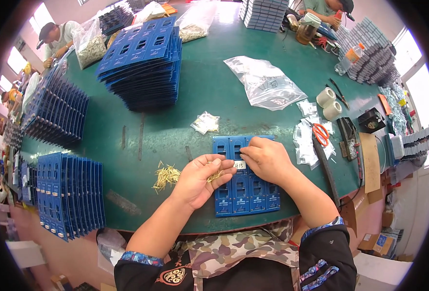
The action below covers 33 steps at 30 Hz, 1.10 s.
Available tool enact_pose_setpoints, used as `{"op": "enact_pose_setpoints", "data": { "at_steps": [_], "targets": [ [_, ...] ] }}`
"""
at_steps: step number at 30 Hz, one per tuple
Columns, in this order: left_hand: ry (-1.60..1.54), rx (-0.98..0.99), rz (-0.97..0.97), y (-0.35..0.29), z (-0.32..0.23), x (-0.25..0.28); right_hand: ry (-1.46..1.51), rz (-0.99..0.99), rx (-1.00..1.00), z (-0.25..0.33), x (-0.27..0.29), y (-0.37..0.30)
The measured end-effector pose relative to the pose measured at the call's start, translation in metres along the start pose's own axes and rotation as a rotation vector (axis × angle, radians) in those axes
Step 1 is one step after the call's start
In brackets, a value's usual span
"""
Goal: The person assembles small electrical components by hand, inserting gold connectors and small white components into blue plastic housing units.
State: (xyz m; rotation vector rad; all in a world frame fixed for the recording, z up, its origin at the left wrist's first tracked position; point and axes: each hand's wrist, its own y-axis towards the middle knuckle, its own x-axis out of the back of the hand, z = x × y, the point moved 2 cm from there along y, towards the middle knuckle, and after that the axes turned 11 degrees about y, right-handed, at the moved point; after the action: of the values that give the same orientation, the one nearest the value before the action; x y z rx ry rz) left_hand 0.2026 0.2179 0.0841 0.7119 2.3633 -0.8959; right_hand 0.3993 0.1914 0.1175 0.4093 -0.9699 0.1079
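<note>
In front of me a blue circuit board panel point(248, 206) lies flat on the green table, with rows of dark rectangular cutouts. My left hand point(197, 180) is palm-up over its left edge, fingers curled around several thin gold-coloured pins point(215, 175). A small white label point(239, 165) shows between my two hands. Over the upper part of the panel, my right hand point(270, 161) has thumb and fingers pinched together; whatever they hold is too small to make out. Beside my left hand, a loose heap of the same pins point(166, 177) rests on the table.
Tall stacks of blue panels point(141, 72) stand at the back left and left point(69, 194). Plastic bags point(267, 85) lie behind the panel. On the right are orange-handled scissors point(321, 135), tape rolls point(327, 98) and a soldering-iron-like black tool point(326, 169). Other people work across the table.
</note>
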Motion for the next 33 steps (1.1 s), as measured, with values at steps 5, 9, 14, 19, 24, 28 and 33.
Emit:
{"op": "enact_pose_setpoints", "data": {
  "at_steps": [5, 9, 14, 19, 24, 28, 33],
  "targets": [
    [-0.021, -0.006, 0.004, 0.001, 0.001, -0.001, 0.219, -0.126, 0.039, 0.016, 0.008, 0.002],
    [-0.041, -0.01, 0.037, 0.003, 0.005, 0.004, 0.327, -0.137, 0.129, 0.032, 0.006, 0.008],
    [-0.043, -0.037, 0.072, 0.004, 0.007, 0.003, 0.262, -0.109, 0.18, 0.042, 0.001, 0.013],
    [-0.05, -0.035, 0.04, 0.002, 0.007, 0.0, 0.269, -0.121, 0.162, 0.043, 0.003, 0.015],
    [-0.052, -0.046, 0.051, 0.002, 0.008, 0.002, 0.338, -0.11, 0.108, 0.04, -0.001, 0.015],
    [-0.032, -0.077, 0.072, 0.003, 0.007, -0.001, 0.276, -0.118, 0.151, 0.047, -0.004, 0.02],
    [-0.015, -0.06, 0.044, 0.0, 0.002, -0.008, 0.167, -0.078, 0.193, 0.046, -0.007, 0.023]
  ]
}}
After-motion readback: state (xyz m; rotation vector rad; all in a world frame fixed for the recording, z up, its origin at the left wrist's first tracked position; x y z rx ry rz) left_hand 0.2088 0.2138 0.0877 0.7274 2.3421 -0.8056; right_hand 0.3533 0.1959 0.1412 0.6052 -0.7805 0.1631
